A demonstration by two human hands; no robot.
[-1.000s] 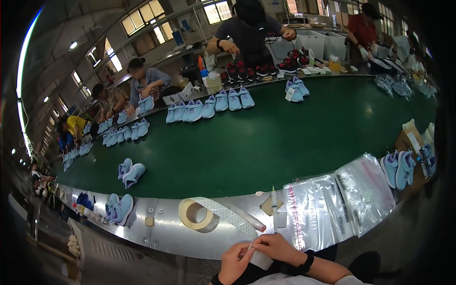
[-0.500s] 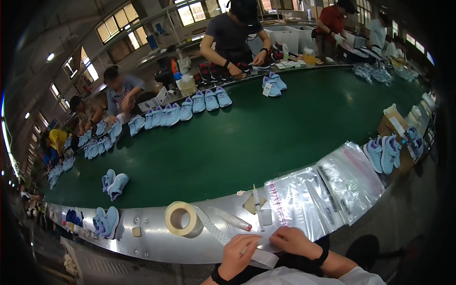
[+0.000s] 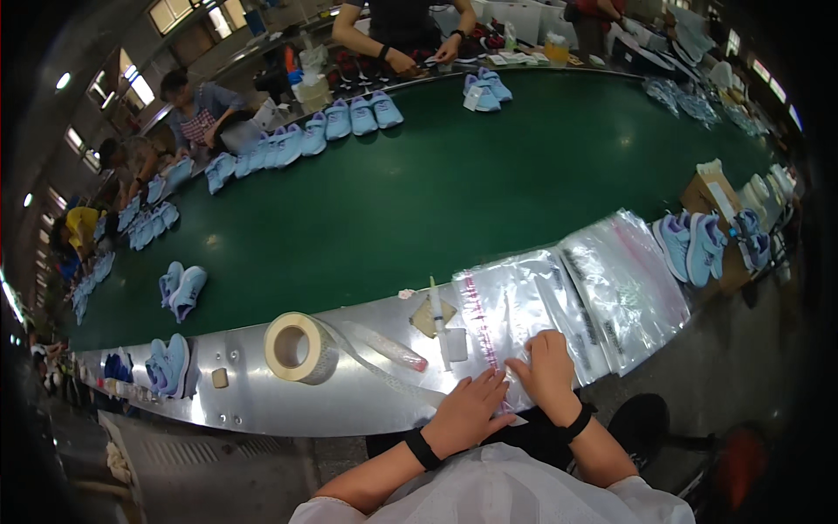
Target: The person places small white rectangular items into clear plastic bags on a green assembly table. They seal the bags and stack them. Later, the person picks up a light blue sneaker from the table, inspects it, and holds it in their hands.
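1. Landmark: the roll of pale adhesive tape (image 3: 299,347) stands on the brushed metal ledge (image 3: 262,406) along the near edge of the green conveyor belt (image 3: 454,175).
2. The stack of clear plastic zip bags (image 3: 559,297) lies to the right of the tape roll, fanned across the ledge. Its long axis runs from the person outward toward the belt.
3. The left hand (image 3: 469,410) rests flat, fingers spread, on the near edge of the nearest bag; it grips nothing.
4. The right hand (image 3: 550,367) lies just beside it, farther from the tape roll, fingers curled down onto the same bag. Whether it pinches the film cannot be told.
5. The bags extend forward and rightward from both hands; the right hand is nearer the stack's centre.
6. Light blue sneakers (image 3: 690,244) sit beyond the bags, well apart from the tape roll.
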